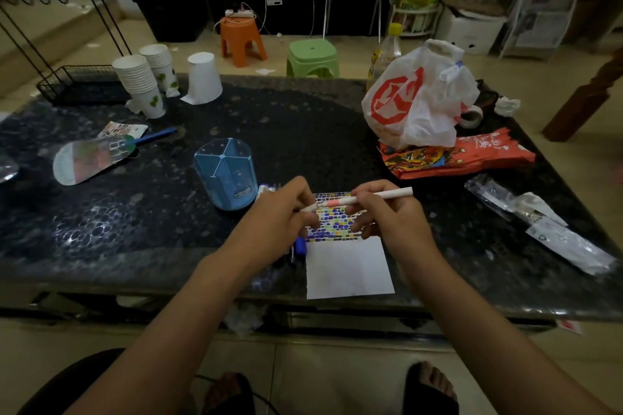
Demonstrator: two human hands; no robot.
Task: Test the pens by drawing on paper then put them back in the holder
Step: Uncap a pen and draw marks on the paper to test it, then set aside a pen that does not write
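Dim indoor light on my feed. Glare patches on glossy dark table (101, 229). White paper (349, 268) brightest spot. Edges bend from wide-angle lens, corners dark; background soft.

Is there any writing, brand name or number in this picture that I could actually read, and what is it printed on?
None can be read for certain.
White plastic bag: a large red logo, no legible words.
Red snack packet: white characters, too blurred to read.
Hand fan: print too small.
Blue pen holder: only a small picture.
Clear wrapper: tiny, blurred marks.
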